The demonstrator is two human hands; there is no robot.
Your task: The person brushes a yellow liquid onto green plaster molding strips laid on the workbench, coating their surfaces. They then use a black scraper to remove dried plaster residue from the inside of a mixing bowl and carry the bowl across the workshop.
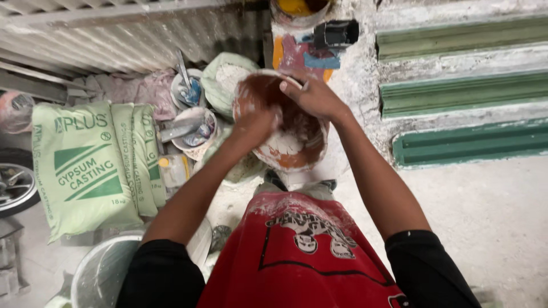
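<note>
Holding one round brown bowl (285, 151) with white powder, the right hand (314, 96) grips its rim; the left hand (254, 122) presses inside. Two green bags (85, 165) and three long green moulds (462, 91) lie nearby.

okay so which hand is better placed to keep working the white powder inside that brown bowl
Likely the left hand: it reaches down inside the round brown plastic bowl, beside the white powder. The right hand grips the bowl's upper rim, steadying it.

Left hand (254, 122) blurred, fingers lost inside the brown bowl (285, 154), bowl's middle hidden behind both hands, wheel (14, 185) cut by left edge, white bucket (100, 271) cut at bottom, yellow tub (297, 8) cropped at top
</note>
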